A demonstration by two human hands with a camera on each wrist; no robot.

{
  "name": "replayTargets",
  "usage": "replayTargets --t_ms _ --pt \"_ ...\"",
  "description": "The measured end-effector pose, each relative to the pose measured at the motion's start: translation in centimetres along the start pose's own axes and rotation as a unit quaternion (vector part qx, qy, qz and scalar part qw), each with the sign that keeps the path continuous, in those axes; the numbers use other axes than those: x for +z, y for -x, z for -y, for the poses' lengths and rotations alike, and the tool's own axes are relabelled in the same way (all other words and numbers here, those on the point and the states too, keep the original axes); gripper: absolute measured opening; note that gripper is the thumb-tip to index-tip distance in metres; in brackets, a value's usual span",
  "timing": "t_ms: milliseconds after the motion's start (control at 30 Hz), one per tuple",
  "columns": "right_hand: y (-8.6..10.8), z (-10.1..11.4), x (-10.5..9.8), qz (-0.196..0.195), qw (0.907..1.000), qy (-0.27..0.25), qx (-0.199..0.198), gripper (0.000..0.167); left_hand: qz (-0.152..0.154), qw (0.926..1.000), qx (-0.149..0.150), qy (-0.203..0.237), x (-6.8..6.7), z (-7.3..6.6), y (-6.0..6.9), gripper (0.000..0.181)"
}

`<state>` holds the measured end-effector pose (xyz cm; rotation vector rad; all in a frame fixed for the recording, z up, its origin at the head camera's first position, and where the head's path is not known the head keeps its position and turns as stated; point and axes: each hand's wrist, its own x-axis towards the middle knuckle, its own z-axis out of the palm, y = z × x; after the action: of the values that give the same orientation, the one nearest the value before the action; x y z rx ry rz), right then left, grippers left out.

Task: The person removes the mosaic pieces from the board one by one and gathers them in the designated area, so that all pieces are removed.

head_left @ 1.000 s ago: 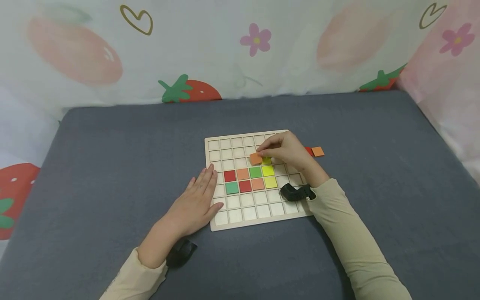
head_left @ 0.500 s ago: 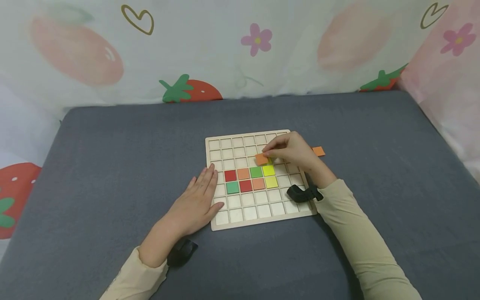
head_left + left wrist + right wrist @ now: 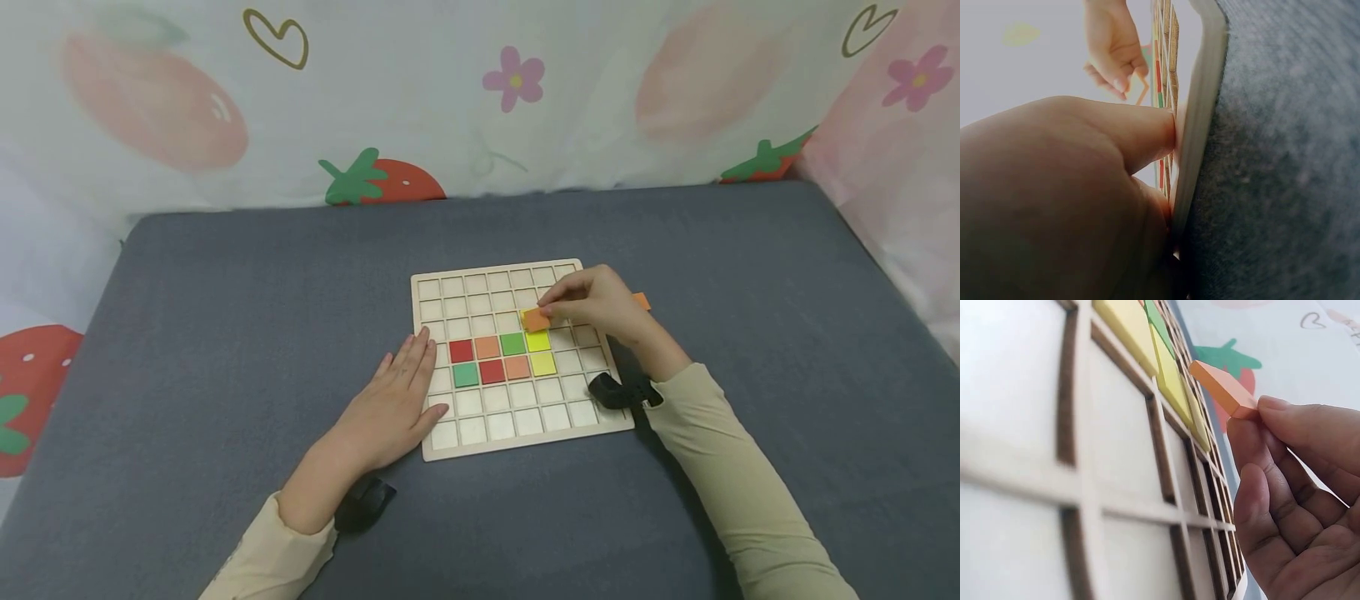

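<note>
Centre of frame: orange tile (image 3: 535, 321) held above grid board (image 3: 471, 432), pinched at one edge by fingers of right hand (image 3: 600, 307), presumably to leave others free | centre-left: board's edge touched by left hand (image 3: 390, 410), fingers straight, apparently for steadying

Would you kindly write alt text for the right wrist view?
A right hand pinches an orange tile above a wooden grid board. Yellow tiles and a green tile lie in it; behind is a pale backdrop with a printed strawberry.
</note>
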<state>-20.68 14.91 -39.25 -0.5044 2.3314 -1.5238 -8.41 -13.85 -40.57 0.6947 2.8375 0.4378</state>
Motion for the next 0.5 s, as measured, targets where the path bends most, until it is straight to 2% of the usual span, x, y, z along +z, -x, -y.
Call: replayTargets --t_ms 500 --pt "0.74 -0.54 -0.71 -0.012 0.9998 0.008 0.016 0.018 0.003 1.0 -0.003 -0.002 0.03 0.05 -0.03 0.073"
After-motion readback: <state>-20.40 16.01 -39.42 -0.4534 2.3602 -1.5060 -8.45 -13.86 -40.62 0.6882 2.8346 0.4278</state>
